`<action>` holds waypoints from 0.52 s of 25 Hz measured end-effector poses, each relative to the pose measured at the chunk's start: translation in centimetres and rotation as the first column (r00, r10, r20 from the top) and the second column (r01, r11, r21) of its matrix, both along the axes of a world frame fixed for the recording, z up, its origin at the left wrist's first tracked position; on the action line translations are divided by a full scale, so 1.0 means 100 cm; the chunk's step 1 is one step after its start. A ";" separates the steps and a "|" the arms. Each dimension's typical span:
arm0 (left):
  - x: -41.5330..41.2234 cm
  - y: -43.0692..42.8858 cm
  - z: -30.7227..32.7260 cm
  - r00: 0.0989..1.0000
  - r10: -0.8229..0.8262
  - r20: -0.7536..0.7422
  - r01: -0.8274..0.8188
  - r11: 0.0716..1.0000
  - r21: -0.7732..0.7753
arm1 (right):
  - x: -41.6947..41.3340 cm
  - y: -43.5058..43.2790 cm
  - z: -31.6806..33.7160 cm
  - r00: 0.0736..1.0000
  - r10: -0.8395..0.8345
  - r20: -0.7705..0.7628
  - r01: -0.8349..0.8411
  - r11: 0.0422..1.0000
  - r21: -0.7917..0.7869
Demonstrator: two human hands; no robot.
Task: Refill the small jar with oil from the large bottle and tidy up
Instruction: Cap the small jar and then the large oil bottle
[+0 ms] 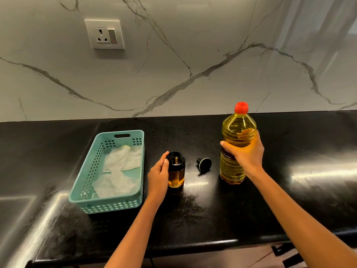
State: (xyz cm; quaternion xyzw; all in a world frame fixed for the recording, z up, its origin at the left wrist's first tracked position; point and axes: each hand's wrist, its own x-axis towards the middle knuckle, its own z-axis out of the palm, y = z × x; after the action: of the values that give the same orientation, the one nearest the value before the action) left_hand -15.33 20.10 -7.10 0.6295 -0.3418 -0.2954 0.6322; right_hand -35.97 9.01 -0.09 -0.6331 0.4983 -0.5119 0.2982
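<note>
counts: 1 small jar [176, 171], uncapped, part full of oil, mid-countertop [193, 219]; 1 large oil bottle [234, 132], red cap [241, 107] on, upright at right; 1 black lid [204, 163] lying between them; 1 teal basket [90, 167] holding white tissue [119, 171], left | left hand [158, 176]: fingers curled on jar's upper side | right hand [247, 153]: wrapped round bottle's middle

— What do I have on the left of my feed?
— I see a teal perforated basket [112, 206] standing on the glossy black desk [202, 215], with crumpled white paper towels [117, 171] lying inside it.
— And behind the desk?
— I see a white marble wall [193, 45] with grey veins. A white socket plate [104, 34] sits on it, upper left, with a switch [112, 35] beside the socket.
</note>
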 end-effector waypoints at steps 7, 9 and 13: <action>-0.005 0.001 0.000 1.000 0.016 -0.018 -0.016 1.000 -0.004 | -0.023 -0.002 -0.012 0.996 -0.026 0.080 0.020 0.997 0.069; -0.006 0.001 0.001 1.000 0.019 -0.022 -0.019 1.000 -0.006 | -0.024 -0.003 -0.012 0.997 -0.016 0.077 0.010 0.996 0.084; -0.006 0.001 0.000 1.000 0.017 -0.008 -0.017 1.000 -0.006 | -0.018 0.008 -0.014 0.985 -0.168 0.035 0.170 0.984 -0.055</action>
State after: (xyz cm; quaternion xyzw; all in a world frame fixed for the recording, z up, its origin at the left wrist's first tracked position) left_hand -15.94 20.19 -7.15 0.6293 -0.3349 -0.2913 0.6379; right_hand -37.82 9.77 -1.52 -0.5890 0.5308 -0.5589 0.2426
